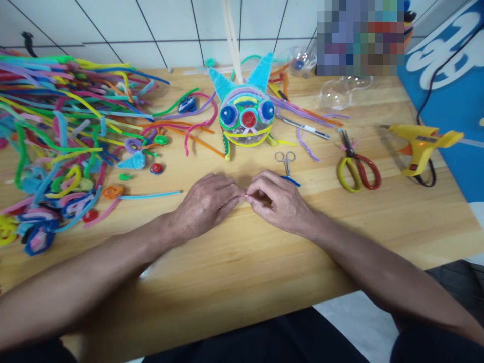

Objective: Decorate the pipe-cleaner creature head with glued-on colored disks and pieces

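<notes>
A light wooden surface [242, 267] is seen from above, its front edge slanting past dark clothing [245, 338] and a pale patch of floor [340, 322]. Both forearms are stretched over it, covering part of the wood.

Near the middle, a tiny pink piece [246, 195] is held between the fingertips of the left hand [206, 206] and the right hand [282, 201]; each grip is narrow, pinched on the piece.

To the left, an orange coil [112, 191] with a blue stem is laid beside a tangle of fuzzy sticks [71, 121] in many colours, which crowds that side up to the wall. Just beyond the right hand are small scissors [285, 164]; farther right, pliers [353, 166] with yellow and red handles, then a yellow glue gun [419, 143].

Behind the hands, a bright animal head [247, 116] is set, blue-eared and red-nosed. A cutter [304, 126] is placed beside it, with clear bubbles [336, 96] farther back. At right is a blue panel [449, 93] with white lettering. The room is closed off by a white tiled wall [162, 25], partly hidden by a pixelated patch.
</notes>
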The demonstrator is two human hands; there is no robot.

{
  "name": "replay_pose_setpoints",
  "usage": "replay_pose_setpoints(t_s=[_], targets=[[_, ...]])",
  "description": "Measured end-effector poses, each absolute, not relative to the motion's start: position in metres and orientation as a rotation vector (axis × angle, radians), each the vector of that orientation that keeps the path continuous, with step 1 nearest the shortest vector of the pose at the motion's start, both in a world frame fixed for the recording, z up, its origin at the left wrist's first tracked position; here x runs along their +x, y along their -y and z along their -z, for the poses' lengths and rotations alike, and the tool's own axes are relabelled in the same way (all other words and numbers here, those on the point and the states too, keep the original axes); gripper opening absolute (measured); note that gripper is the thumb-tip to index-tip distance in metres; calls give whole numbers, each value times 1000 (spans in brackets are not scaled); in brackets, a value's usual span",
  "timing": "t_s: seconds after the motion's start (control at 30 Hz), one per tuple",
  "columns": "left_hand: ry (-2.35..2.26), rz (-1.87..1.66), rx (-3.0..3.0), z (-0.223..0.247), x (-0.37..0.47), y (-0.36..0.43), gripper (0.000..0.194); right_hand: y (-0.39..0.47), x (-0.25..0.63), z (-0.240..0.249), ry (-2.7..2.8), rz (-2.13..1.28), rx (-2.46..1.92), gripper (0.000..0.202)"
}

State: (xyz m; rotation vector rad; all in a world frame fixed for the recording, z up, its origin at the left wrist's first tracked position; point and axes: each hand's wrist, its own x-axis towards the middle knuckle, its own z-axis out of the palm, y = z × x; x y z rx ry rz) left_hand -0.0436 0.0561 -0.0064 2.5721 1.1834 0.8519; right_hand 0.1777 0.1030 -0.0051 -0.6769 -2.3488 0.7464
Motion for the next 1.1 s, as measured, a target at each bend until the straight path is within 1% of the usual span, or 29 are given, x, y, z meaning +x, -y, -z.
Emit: replay_pose_setpoints(t_s=[0.37,0.6,1.1], targets=[[-1205,-793,2557,6,-44,-56,23,-103,178,6,2349,-725,-661,10],[-1182,-828,2559,5,-44,-56,19,-103,178,6,2356,-730,-678,12],[-1195,-832,2550,6,-43,-56,23,-103,178,5,2347,-746,-684,12]])
